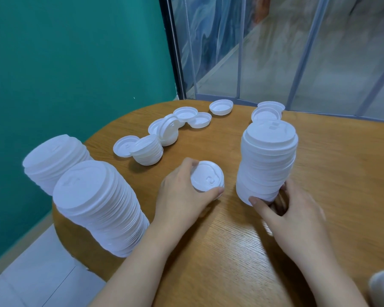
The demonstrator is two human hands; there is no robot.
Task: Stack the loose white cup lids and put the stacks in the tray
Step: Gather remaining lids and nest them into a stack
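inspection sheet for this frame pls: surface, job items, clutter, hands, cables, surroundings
Surface: round wooden table.
Job's things: tall stack at right; two tall stacks at left edge; short stack; loose lids at far side; no tray seen.
Clutter: nothing seen.
Grippers: left hand holds a lid; right hand, blurred, grips the tall stack's base.
Cables: nothing seen.
Surroundings: teal wall, clear curtain.

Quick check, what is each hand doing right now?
Left hand: grips a small stack of lids on the table.
Right hand: fingers curled round the base of the tall lid stack.
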